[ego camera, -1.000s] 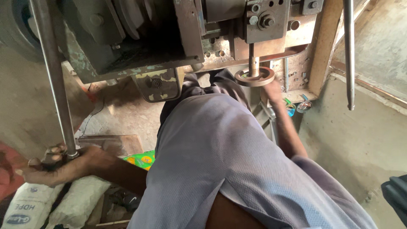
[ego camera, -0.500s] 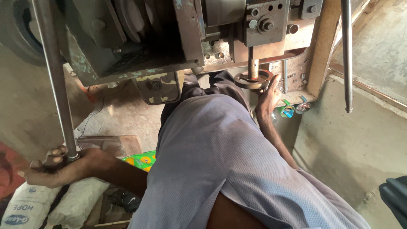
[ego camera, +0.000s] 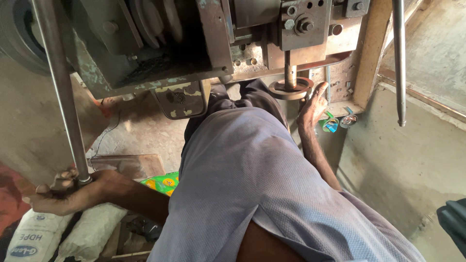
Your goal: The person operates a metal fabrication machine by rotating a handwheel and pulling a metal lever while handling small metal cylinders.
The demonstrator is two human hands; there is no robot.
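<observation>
Lever rod: long grey steel bar (ego camera: 62, 97) running from the top of view down to the lower left, beside the machine.
Left hand (ego camera: 68, 191): clenched round the rod's lower end, knuckles up; grip looks placed low for leverage.
Right hand (ego camera: 313, 104): fingers extended, released, resting against the round metal disc (ego camera: 291, 89) on the vertical spindle; holds nothing that can be seen.
Machine (ego camera: 204, 43): heavy press frame, worn green paint, bolted block above the spindle.
Second rod (ego camera: 399, 63): hangs free at right, untouched.
Clothing: grey-lilac garment (ego camera: 257, 184) fills the centre and hides the lap.
Floor (ego camera: 145, 131): dusty concrete; wooden board, bright printed wrapper (ego camera: 162, 183), white woven sacks (ego camera: 58, 237) lower left.
Room: concrete wall (ego camera: 403, 160) at right, daylit.
</observation>
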